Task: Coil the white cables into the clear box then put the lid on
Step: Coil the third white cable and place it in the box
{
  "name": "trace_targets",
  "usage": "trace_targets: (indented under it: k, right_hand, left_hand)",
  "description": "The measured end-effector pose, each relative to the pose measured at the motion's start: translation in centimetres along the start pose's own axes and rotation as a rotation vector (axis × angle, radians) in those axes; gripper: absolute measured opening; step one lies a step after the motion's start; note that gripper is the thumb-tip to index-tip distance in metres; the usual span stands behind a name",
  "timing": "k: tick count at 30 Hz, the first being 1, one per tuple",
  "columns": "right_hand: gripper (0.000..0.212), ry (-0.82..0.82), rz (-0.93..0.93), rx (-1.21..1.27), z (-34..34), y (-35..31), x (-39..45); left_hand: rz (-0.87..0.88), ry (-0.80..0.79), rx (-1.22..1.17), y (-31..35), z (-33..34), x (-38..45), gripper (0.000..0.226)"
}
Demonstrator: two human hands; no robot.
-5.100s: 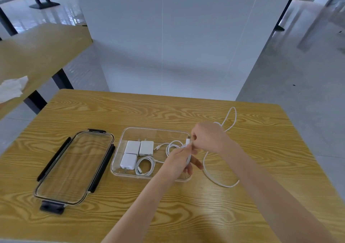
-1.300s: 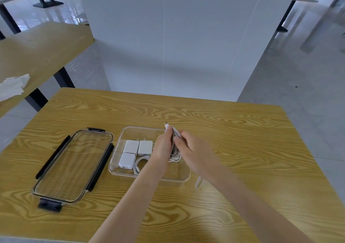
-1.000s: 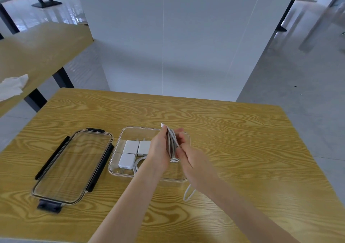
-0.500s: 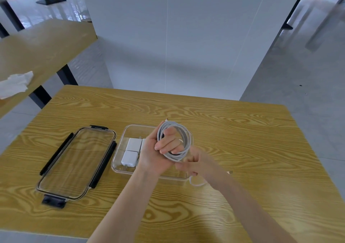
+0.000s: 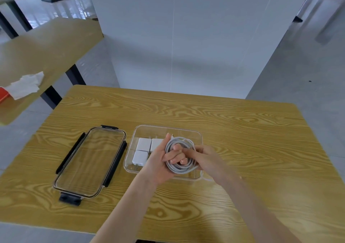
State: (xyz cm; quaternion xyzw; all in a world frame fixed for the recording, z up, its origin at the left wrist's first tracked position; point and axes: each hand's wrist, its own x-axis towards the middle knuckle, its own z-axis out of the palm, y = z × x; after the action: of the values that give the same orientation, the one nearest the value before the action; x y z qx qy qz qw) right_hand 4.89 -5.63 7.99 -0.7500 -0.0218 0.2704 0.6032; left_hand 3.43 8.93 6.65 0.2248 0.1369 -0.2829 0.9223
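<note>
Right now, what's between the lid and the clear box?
Head view: only a narrow strip of bare wooden table separates the lid from the clear box.

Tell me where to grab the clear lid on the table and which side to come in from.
Probably take the lid by its two long edges near the middle, coming from above. It lies flat on the table, left of the clear box, with black latch bars along both long sides and tabs at the ends; spanning the narrow width likely keeps it level.
</note>
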Motion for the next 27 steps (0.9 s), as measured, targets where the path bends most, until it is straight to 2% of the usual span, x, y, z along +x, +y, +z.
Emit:
trace_targets:
  k: [2, 8, 11, 14, 16, 21, 24, 27]
  right_hand:
    - [0.051, 0.034, -0.026, -0.106, 0.7, -0.4, -0.1]
    - [0.037, 0.106, -0.112, -0.347, 2.2, -1.3, 0.4]
    - [0.039, 0.137, -0.112, -0.378, 2.7, -1.5, 0.7]
    - [0.040, 0.208, -0.123, -0.378, 3.0, -1.8, 1.0]
    - [0.039, 0.270, -0.137, -0.400, 3.4, -2.0, 1.1]
    - [0.036, 0.359, -0.166, -0.523, 4.5, -2.2, 1.2]
    - [0.035, 0.308, -0.172, -0.540, 4.4, -1.9, 1.2]
    - [0.033, 0.177, -0.176, -0.334, 3.8, -2.4, 0.5]
  left_hand:
    - [0.042, 0.161, 0.103, 0.7, 0.4, -0.4, 0.063]
    - [0.117, 0.383, 0.222, 1.9, 0.7, -1.1, 0.052]
    - [0.152, 0.353, 0.194, 2.3, 0.6, -1.4, 0.035]
    - [0.190, 0.321, 0.182, 2.5, 0.7, -1.6, 0.049]
    - [0.243, 0.305, 0.200, 2.5, 1.0, -1.5, 0.050]
    - [0.297, 0.312, 0.417, 2.7, 0.9, -1.3, 0.036]
    - [0.262, 0.376, 0.485, 3.4, 0.7, -1.2, 0.040]
    - [0.224, 0.397, 0.463, 4.5, 0.9, -1.1, 0.045]
